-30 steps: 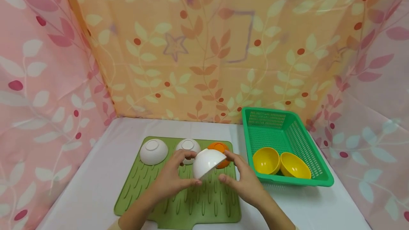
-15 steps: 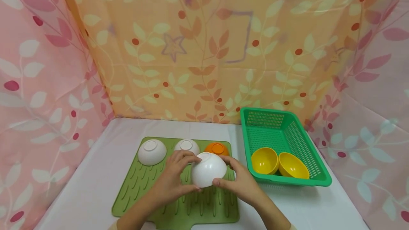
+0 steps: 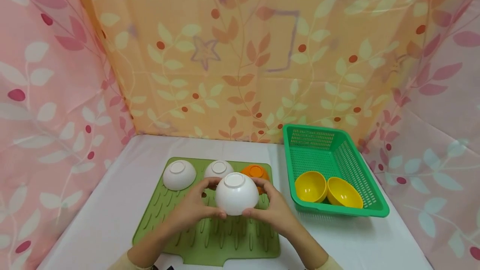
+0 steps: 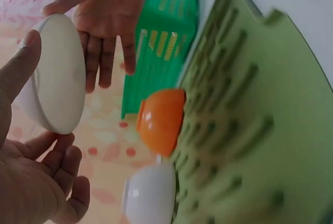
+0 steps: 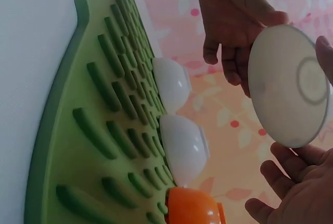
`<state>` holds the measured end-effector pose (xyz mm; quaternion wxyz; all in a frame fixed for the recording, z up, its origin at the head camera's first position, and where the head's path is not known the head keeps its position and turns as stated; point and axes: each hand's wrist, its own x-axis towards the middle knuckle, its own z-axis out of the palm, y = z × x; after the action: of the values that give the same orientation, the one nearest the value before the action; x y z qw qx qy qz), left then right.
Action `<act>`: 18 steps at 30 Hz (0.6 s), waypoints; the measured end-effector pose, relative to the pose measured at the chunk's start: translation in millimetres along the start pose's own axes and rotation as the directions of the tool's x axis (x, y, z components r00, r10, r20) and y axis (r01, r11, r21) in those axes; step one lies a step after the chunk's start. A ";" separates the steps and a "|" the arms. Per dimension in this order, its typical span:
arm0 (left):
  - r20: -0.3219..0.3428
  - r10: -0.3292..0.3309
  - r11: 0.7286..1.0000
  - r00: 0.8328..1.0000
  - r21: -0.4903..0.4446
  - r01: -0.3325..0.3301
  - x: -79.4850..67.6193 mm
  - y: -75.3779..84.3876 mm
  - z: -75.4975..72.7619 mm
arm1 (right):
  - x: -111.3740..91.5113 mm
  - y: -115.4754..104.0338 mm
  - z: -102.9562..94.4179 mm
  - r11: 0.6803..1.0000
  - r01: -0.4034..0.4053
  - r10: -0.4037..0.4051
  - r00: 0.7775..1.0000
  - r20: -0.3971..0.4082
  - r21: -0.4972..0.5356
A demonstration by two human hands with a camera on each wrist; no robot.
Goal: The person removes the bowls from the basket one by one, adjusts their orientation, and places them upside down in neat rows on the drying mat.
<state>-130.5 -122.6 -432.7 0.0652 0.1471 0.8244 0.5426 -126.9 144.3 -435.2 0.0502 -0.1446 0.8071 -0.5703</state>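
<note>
White and shiny, the lifted bowl (image 3: 237, 198) was up in the air above the right half of the green mat (image 3: 225, 241), with its round foot on top and its mouth facing down. The left hand (image 3: 193, 209) pinched one side of it, with the thumb in front and the fingers reaching behind. The right hand (image 3: 276, 211) pinched the other side the same way, so both were clamped on that one bowl.

Three more bowls sat upside down along the mat's far edge. A big white bowl (image 3: 179, 178) was at the far left corner, a second white bowl (image 3: 218, 168) was near the middle, and an orange bowl (image 3: 255, 171) was at the far right corner.

Just beside the mat's right edge stood a green basket (image 3: 315, 159) with lots of little holes. Two yellow bowls were tipped over inside it, side by side along its near edge. The left yellow bowl (image 3: 310, 187) was by the near left corner, and the right yellow bowl (image 3: 344, 193) leaned toward the near right one.
</note>
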 end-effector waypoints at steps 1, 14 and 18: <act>-0.004 0.019 1.000 1.000 0.015 -0.019 -2.2 -1.7 -4.1 | 1.8 -0.5 3.5 1.000 0.004 -0.004 1.000 0.009 -0.008; -0.018 0.123 0.958 0.992 0.264 -0.113 -38.9 -50.2 -75.6 | 30.7 -8.0 89.3 0.966 0.148 -0.129 0.987 0.099 -0.212; 0.003 0.082 0.942 0.997 0.326 -0.078 -49.9 -66.5 -95.3 | 35.8 -8.0 119.4 0.949 0.129 -0.101 0.989 0.110 -0.286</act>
<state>-120.1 -246.2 -457.7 0.0136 0.1863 0.8964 0.4019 -130.3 23.3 -465.8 0.0326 -0.2238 0.8695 -0.4391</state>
